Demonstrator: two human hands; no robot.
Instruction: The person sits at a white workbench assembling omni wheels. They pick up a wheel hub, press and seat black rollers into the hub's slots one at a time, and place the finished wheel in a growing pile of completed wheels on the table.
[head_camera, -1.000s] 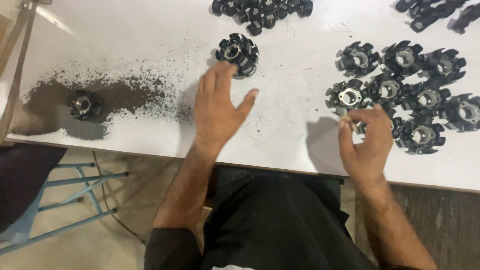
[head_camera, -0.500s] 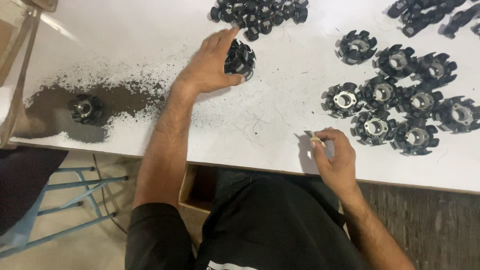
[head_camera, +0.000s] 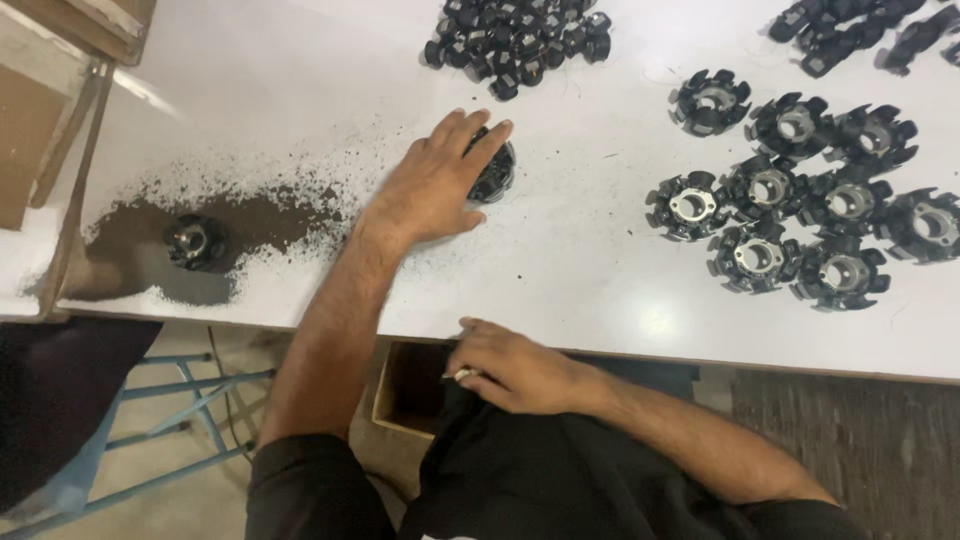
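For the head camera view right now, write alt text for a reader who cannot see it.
A person's left hand covers a black toothed ring part on a white table, while the right hand pinches something small at the table's edge. More such parts lie at right, and dark grit at left.

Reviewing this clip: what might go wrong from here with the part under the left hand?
1. The left hand covers the black finned part from above rather than clearly gripping it; it may slip when lifted.
2. The dark grit patch lies just left of it; a sweep of the arm could smear grit across the white table.
3. The right hand, at the table edge, pinches something small that might drop.
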